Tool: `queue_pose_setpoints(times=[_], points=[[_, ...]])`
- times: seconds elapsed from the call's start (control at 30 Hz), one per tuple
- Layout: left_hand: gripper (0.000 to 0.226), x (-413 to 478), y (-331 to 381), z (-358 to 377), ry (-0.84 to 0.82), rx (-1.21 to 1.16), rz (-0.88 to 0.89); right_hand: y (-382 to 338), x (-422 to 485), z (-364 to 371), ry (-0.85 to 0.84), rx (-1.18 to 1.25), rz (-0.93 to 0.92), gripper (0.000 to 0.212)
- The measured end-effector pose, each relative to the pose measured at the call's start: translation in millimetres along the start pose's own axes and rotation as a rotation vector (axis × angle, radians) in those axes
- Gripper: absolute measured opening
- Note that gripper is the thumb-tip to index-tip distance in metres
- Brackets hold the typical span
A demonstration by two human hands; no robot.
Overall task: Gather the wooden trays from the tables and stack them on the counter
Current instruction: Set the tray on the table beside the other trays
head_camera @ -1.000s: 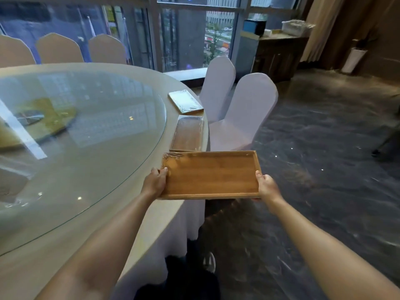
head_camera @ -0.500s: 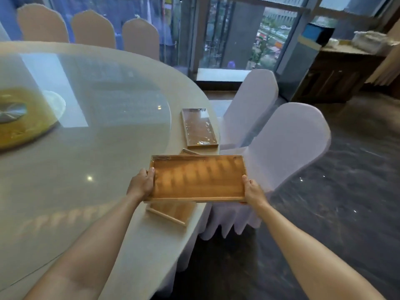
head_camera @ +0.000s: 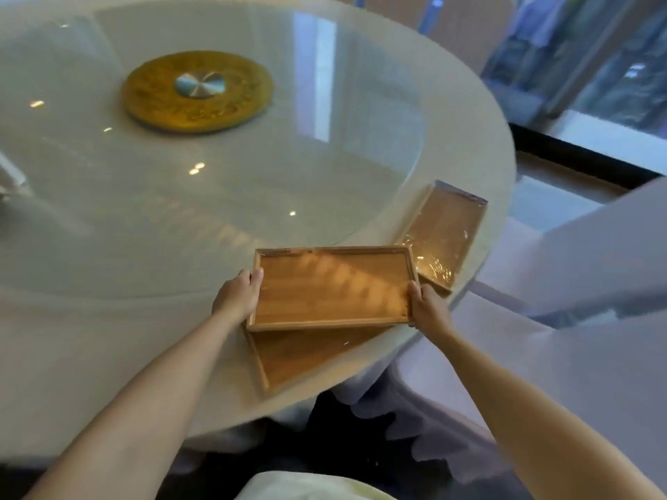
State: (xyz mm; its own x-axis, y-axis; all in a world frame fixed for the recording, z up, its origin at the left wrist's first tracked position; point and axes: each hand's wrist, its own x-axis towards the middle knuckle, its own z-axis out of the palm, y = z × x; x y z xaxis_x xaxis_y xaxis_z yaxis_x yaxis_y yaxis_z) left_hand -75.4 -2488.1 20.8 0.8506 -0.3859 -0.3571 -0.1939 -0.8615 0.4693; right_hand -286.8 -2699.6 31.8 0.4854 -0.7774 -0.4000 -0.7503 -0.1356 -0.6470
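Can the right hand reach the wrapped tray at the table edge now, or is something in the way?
Probably not yet. The right hand grips the end of the held tray, as does the left hand. The wrapped tray lies close beyond it, nothing on top, so the path looks free once that hand lets go.

Layout at the near edge of the round table [head_camera: 90,337]: a held tray [head_camera: 334,288] sits between the left hand [head_camera: 238,297] and the right hand [head_camera: 427,308], above a second tray [head_camera: 306,355] lying on the table. A third tray [head_camera: 445,234] lies behind and to the right. The turntable hub [head_camera: 198,90] lies at the centre, far left. A covered chair [head_camera: 577,254] stands right of the table.
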Motion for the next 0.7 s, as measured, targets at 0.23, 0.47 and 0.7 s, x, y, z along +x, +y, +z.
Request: queue_pose_setpoints(times=[0.23,0.47,0.7], points=[[0.056,-57,-22,31,0.042,0.052,-0.243,3,26,-6,-0.207,-0.381,-0.206,0.055],[0.055,-85,-31,42,0.059,0.088,-0.316,5,23,-3,-0.173,-0.575,-0.331,0.049],[0.057,-88,-30,41,0.009,0.037,-0.307,8,17,-2,-0.144,-0.634,-0.298,0.035]])
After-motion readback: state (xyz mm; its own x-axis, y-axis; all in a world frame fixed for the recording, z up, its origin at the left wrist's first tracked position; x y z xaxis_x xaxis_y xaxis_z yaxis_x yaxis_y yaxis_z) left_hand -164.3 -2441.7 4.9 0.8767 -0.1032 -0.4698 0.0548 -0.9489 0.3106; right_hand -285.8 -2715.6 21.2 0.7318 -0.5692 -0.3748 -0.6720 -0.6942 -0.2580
